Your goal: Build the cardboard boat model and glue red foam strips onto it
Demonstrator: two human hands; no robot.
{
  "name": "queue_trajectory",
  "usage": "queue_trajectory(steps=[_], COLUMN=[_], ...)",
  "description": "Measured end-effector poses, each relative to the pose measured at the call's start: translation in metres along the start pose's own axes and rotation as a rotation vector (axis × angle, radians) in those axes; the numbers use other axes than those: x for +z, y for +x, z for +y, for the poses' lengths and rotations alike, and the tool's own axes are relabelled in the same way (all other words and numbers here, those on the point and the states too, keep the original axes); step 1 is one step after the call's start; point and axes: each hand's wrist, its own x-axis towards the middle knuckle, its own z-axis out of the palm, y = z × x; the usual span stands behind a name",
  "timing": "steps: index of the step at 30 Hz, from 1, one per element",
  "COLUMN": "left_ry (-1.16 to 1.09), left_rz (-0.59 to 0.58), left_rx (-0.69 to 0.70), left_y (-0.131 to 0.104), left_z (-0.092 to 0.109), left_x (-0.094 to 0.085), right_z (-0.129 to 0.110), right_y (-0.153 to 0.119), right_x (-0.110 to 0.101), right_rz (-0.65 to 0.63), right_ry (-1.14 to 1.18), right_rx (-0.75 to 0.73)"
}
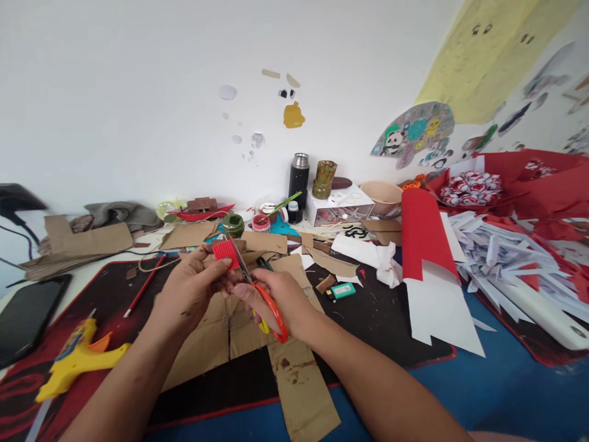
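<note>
Scissors [277, 317], one pair, and one red piece [224, 252] occupy two hands [189, 288] [289, 301].

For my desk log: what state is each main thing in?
Red ridged piece, held in left hand
Orange-handled metal scissors, in right hand, blade opening unclear
Yellow plastic glue gun, lying sideways
Black silver-capped flask, upright, closed
Black rectangular phone, screen dark
Teal plastic lighter, lying flat, unlit
Red-and-white paper sheet, curled

Dark smudges [185, 314] mark the hands [192, 283]; forearms [368, 374] are bare.
</note>
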Motion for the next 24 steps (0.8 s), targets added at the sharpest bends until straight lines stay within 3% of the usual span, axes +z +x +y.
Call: queue_trajectory(steps=[7,24], left_ry=[0.001,0.028], left_rz=[-0.042,-0.083], left_rx=[0.02,0.007], left_y=[0.0,-0.005], left_z=[-0.009,-0.009], left_x=[-0.006,0.004], right_z=[0.002,0.004], right_y=[0.001,0.002], right_x=[0.001,0.001], right_rz=[0.01,0.022], right_ry=[0.011,0.065], right_rx=[0.042,0.067])
